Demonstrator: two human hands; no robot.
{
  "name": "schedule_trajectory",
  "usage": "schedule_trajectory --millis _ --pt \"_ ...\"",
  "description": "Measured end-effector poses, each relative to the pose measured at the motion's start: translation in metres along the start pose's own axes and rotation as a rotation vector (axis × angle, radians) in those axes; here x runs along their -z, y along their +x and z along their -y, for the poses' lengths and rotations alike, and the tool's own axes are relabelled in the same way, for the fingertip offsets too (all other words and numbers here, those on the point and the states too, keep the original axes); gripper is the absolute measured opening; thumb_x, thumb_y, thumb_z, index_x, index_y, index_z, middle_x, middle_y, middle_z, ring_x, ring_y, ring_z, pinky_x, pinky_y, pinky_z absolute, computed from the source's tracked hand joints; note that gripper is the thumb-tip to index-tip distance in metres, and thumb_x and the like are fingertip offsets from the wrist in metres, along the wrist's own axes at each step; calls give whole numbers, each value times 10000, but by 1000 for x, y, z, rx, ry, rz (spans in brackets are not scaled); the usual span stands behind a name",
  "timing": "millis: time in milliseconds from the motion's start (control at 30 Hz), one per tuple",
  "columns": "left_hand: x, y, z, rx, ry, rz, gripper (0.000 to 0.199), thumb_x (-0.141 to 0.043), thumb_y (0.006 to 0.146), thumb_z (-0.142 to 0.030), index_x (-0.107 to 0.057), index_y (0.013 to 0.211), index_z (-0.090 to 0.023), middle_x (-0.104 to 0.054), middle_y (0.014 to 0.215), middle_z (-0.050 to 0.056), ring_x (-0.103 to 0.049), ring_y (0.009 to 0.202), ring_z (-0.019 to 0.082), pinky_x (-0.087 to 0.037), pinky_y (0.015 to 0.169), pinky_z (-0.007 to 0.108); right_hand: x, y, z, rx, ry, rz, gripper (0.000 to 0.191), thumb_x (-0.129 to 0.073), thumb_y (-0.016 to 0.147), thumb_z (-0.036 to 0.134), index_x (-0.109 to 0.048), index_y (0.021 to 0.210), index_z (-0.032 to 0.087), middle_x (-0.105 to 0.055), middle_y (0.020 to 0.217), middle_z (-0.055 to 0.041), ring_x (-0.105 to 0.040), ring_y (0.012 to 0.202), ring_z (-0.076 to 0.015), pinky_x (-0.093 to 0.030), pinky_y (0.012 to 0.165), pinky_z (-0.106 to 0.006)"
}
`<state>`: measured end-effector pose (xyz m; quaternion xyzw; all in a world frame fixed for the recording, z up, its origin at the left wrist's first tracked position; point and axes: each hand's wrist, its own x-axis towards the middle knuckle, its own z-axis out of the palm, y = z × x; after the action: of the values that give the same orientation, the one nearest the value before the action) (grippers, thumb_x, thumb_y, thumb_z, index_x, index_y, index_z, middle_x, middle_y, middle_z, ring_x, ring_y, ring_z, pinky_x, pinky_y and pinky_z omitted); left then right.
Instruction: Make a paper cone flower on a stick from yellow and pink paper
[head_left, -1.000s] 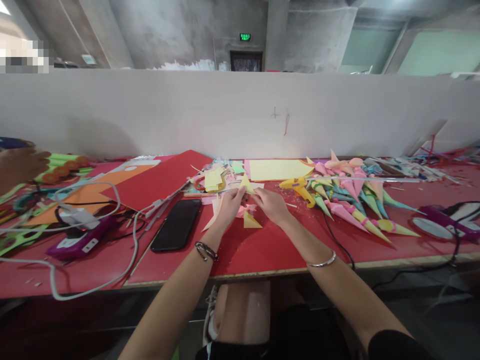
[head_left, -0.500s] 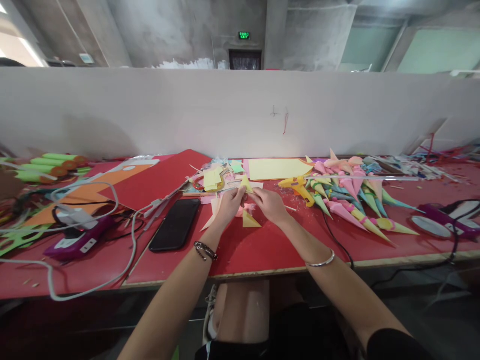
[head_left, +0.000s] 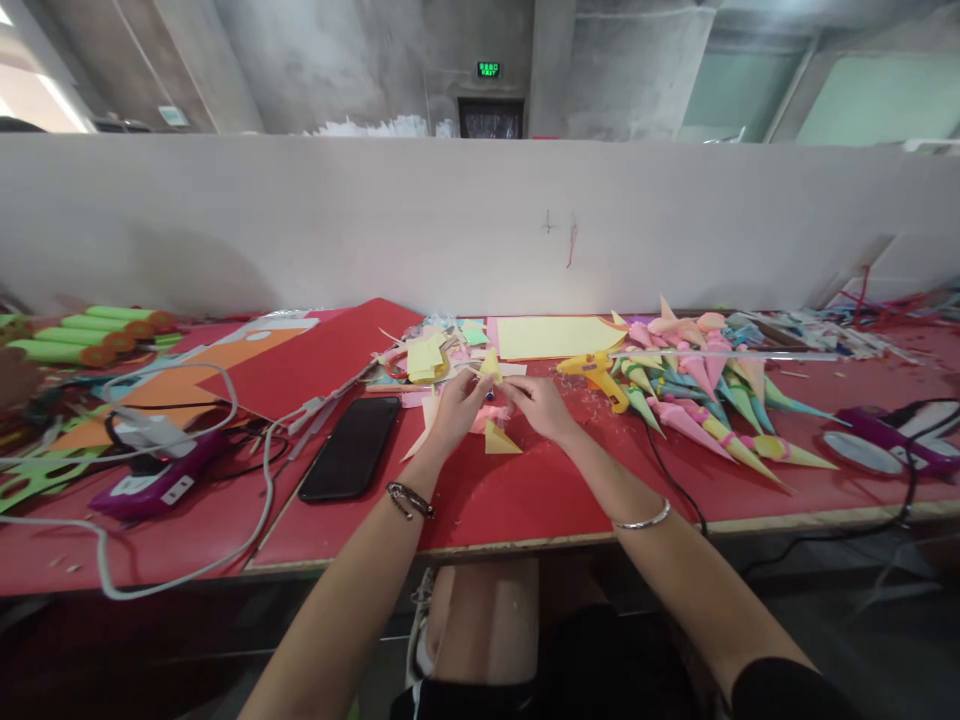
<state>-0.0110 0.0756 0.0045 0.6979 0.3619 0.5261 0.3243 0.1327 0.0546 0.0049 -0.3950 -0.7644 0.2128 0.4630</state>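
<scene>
Near the middle of the red table, my left hand is closed on a small yellow paper piece with a pointed top. My right hand is closed too, its fingertips pinching the same piece from the right side. Just below the hands lie a pink item, partly hidden, and a yellow paper triangle. Small yellow paper squares are stacked behind my left hand. A yellow glue gun rests to the right of my right hand.
A black phone lies left of my left forearm. Paper cones in several colours are heaped at the right. Purple power strips with cables sit at both sides. Yellow sheets lie by the white partition.
The fingers of both hands have shifted slightly around the yellow piece, and a little more of the pink item shows below them. The things on the table have not moved.
</scene>
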Motion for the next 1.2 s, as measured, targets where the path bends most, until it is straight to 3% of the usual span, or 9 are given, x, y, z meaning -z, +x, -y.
schedule_trajectory --millis 367,633,1033,1200 --pt "2 0 -1 9 76 -33 427 -455 780 -395 -431 420 -166 -421 444 -29 -390 443 74 -305 465 208 1 0 1 -1 -51 57 325 -392 826 311 -458 549 155 -428 490 41 -411 497 -83 -273 504 -183" --pt "-1 0 2 78 77 -44 415 -431 776 -407 -434 437 -169 -439 443 -31 -421 457 85 -319 480 212 -4 -1 -1 -3 -120 17 306 -384 823 334 -462 584 161 -377 500 51 -361 492 -82 -233 487 -194" --pt "-2 -1 1 131 51 -47 466 -411 774 -431 -390 388 -171 -298 362 -57 -290 373 64 -233 415 218 1 2 2 -22 -15 35 309 -418 803 336 -425 549 161 -356 496 59 -330 491 -71 -232 484 -190" --pt "-2 0 5 140 33 -54 460 -398 780 -429 -364 398 -175 -317 375 -50 -306 386 67 -241 419 218 1 2 -2 -3 -49 38 307 -422 801 328 -425 543 161 -360 499 57 -333 498 -73 -227 487 -193"
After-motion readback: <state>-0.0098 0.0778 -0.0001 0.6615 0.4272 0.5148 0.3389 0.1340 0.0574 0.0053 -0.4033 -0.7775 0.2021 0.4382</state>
